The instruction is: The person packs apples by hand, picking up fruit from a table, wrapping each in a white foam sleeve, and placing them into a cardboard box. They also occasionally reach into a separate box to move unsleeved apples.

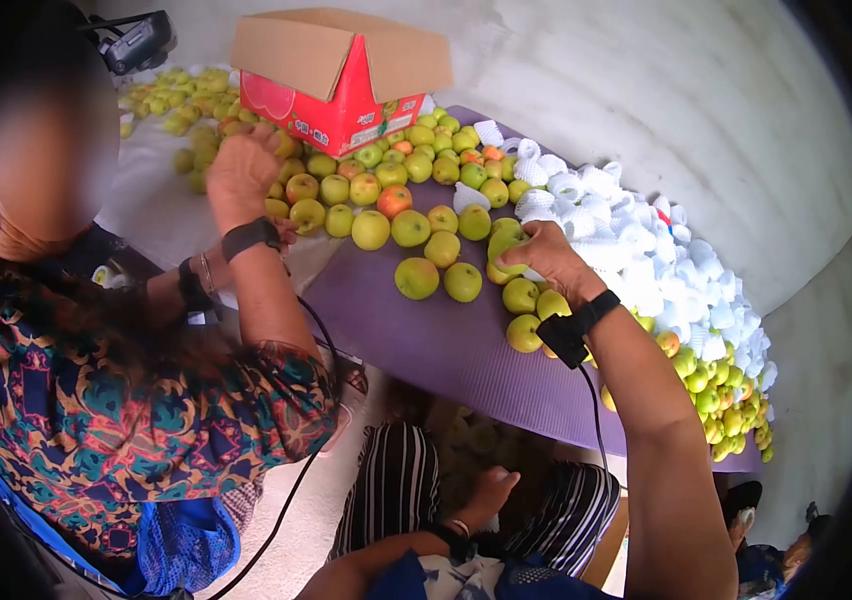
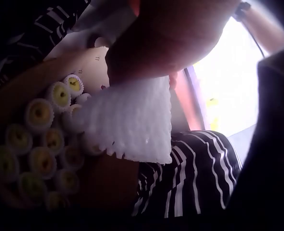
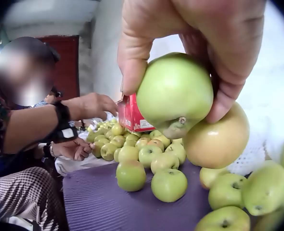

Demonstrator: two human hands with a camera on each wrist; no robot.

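Observation:
My right hand (image 1: 551, 262) grips a green apple (image 3: 174, 91) between thumb and fingers above the purple mat (image 3: 108, 202). Right under those fingertips, a yellowish apple (image 3: 218, 137) overlaps the green one in the right wrist view. Low in front of my lap, my left hand (image 1: 488, 495) holds a white foam net sleeve (image 2: 132, 120), its wide scalloped end hanging down. Below the sleeve stands an open cardboard box (image 2: 91, 67) with several foam-wrapped apples (image 2: 40, 115) in rows, partly in shadow.
White foam sleeves (image 1: 636, 240) are heaped on the mat's right, with loose apples (image 1: 726, 400) at the near end. A red carton (image 1: 346, 115) with raised flaps stands at the back. At left, another person (image 1: 146, 400) reaches among apples. A cable (image 1: 596, 420) trails from my right wrist.

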